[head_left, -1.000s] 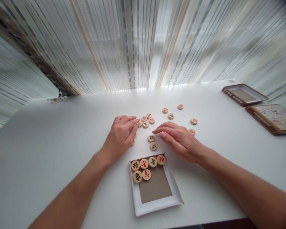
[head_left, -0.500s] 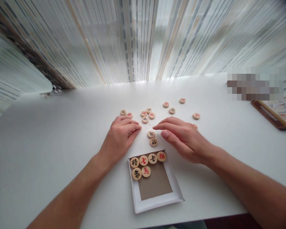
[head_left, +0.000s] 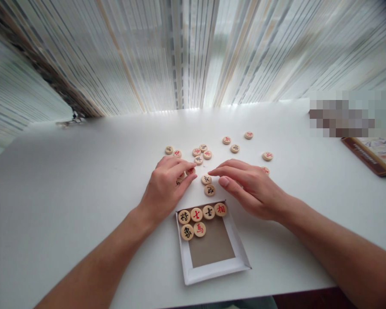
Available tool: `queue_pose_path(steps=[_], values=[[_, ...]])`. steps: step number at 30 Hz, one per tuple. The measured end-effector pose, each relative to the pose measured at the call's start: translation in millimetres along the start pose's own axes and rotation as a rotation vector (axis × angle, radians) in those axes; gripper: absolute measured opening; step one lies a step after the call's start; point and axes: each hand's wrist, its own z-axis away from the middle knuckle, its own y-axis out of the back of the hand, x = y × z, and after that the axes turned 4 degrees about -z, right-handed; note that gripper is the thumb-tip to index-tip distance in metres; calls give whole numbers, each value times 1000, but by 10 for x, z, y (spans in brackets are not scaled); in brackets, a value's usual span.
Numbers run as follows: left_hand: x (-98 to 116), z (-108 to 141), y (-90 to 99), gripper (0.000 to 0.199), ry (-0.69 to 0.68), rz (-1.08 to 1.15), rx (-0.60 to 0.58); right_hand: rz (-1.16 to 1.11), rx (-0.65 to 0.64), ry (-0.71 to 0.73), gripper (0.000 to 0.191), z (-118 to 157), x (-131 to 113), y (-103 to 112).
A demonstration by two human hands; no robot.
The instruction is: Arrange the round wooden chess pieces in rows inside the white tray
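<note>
My left hand (head_left: 164, 182) has a red-marked xiangqi piece (head_left: 190, 171) between thumb and forefinger. Partly hidden under its fingers are further pieces. My right hand (head_left: 251, 184) is open, its forefinger tip at the edge of a black-marked piece (head_left: 206, 179); I cannot tell if they touch. Just below that lies another black-marked piece (head_left: 209, 190). In front of both hands stands a shallow white box (head_left: 217, 273) with a brown bottom. Inside it, several pieces form a full top row, and a black elephant piece (head_left: 187, 232) and a red horse piece (head_left: 200, 229) lie below.
Several loose pieces lie farther back on the white table (head_left: 131, 133), including a clustered piece (head_left: 198, 160) and a red one (head_left: 267, 156) at right. A brown-edged flat box or book (head_left: 369, 156) lies far right. Striped curtains (head_left: 193, 51) hang behind the table.
My left hand has shifted slightly right, its thumb and forefinger now around a red-marked piece that was mostly hidden. My right hand has barely moved. The whole view has shifted a little.
</note>
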Motion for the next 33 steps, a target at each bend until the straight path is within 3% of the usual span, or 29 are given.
queue_pose_path(steps=[7,14,18,22,25,33], values=[[282,108,200,16,-12,203,131,-134,64,-33,27,18,-156,-46],[509,174,205,15,-4,282,133,-414,46,-170,29,27,-400,-98],[512,197,174,16,7,367,114,-469,63,-265,27,23,-456,-91],[474,239,157,22,143,549,39,-456,98,-224,24,24,-456,-85],[462,258,174,15,195,610,-1,-443,112,-172,25,23,-446,-85],[508,267,211,22,146,561,41,-432,131,-130,18,32,-444,-103]])
